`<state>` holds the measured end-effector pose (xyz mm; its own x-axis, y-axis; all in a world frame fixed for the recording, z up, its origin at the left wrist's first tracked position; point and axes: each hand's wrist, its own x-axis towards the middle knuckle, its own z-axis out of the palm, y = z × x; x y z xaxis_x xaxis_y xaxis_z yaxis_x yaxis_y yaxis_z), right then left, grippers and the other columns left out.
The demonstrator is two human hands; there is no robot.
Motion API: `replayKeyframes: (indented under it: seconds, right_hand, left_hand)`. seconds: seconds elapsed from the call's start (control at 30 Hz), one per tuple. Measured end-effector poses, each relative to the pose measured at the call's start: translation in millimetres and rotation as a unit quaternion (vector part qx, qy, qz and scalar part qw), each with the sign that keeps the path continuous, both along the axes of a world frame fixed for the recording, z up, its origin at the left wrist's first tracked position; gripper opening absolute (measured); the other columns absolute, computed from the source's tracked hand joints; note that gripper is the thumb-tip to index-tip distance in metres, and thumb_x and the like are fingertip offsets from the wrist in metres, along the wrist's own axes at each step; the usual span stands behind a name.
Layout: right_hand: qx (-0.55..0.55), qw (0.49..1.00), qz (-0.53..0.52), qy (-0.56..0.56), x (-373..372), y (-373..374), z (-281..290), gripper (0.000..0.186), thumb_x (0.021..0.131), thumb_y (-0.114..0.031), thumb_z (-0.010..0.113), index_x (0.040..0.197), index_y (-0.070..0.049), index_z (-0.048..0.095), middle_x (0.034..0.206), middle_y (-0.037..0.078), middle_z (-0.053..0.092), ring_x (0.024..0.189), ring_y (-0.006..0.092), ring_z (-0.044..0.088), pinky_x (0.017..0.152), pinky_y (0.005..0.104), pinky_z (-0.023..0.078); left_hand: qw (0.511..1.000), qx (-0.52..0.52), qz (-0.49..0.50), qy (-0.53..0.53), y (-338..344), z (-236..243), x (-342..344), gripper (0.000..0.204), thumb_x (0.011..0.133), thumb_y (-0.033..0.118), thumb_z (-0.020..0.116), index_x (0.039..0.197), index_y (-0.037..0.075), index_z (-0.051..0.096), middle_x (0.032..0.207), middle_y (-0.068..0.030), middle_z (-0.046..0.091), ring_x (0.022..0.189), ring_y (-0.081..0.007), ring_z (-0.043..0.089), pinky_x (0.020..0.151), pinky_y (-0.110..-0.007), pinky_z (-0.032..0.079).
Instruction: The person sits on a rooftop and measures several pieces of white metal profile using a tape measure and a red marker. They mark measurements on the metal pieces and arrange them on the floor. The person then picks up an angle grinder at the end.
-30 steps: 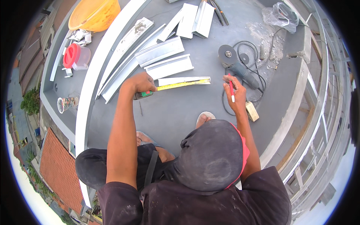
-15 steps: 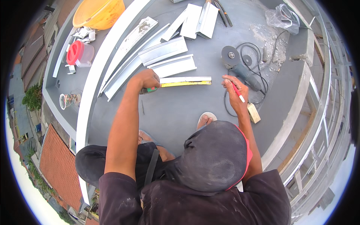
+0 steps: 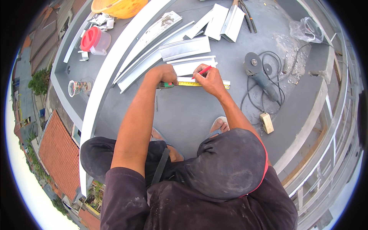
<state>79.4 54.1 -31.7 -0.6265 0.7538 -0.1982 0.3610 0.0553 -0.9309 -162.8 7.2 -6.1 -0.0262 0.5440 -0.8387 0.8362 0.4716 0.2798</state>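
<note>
My left hand (image 3: 165, 74) is closed round a green and black tape measure (image 3: 166, 85). Its yellow blade (image 3: 188, 83) is drawn out to the right along a narrow white metal piece (image 3: 227, 82). In my right hand (image 3: 212, 81) is a red marker (image 3: 202, 71), pinched in the fingers and slanting down to the left. Its tip is close to the metal piece's far edge; whether it touches I cannot tell. The right hand covers part of the blade. Just beyond lie short silvery metal channels (image 3: 185, 48), one of them (image 3: 193, 65) nearest my hands.
An angle grinder (image 3: 261, 78) with a looped cable lies to the right, by a pale socket block (image 3: 266, 122). A long white beam (image 3: 103, 82) curves down the left. Beyond it stand a red-lidded container (image 3: 96, 40) and an orange basin (image 3: 119, 8). A low wall (image 3: 303, 111) borders the right.
My right hand has moved left and forward with the marker, from beyond the blade's end to over the blade, and the marker has turned. The left hand still grips the tape measure.
</note>
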Motion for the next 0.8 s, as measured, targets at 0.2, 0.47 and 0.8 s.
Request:
replayKeyframes:
  seconds: [0.2, 0.47, 0.8]
  right_hand:
    - [0.01, 0.998, 0.036, -0.057, 1.1, 1.5, -6.0, 0.02, 0.092, -0.021, 0.071, 0.087, -0.002, 0.074, 0.078, 0.004, 0.073, 0.071, 0.0103, 0.064, 0.067, 0.0299, 0.05]
    - [0.016, 0.994, 0.047, -0.095, 1.8, 0.9, -1.2, 0.023, 0.092, -0.025, 0.072, 0.088, -0.002, 0.074, 0.081, 0.008, 0.076, 0.072, 0.0147, 0.068, 0.069, 0.0322, 0.053]
    - [-0.014, 0.999, -0.026, 0.011, 5.8, -4.8, -6.6, 0.018, 0.099, -0.018, 0.072, 0.099, 0.0, 0.074, 0.085, 0.006, 0.075, 0.077, 0.0125, 0.068, 0.073, 0.0291, 0.053]
  left_hand:
    - [1.0, -0.013, 0.001, -0.014, 1.7, -12.4, -6.6, 0.029, 0.078, 0.031, 0.08, 0.099, 0.013, 0.088, 0.083, -0.0041, 0.077, 0.084, -0.0212, 0.068, 0.079, -0.04, 0.053]
    - [0.999, -0.025, -0.005, -0.032, 2.6, -6.3, -4.5, 0.03, 0.079, 0.031, 0.079, 0.101, 0.014, 0.088, 0.085, -0.0043, 0.078, 0.085, -0.0214, 0.069, 0.081, -0.04, 0.053]
    - [1.0, -0.006, 0.0, -0.022, 0.4, -9.0, -4.9, 0.03, 0.078, 0.033, 0.082, 0.099, 0.012, 0.087, 0.084, -0.0058, 0.077, 0.088, -0.0221, 0.07, 0.08, -0.041, 0.053]
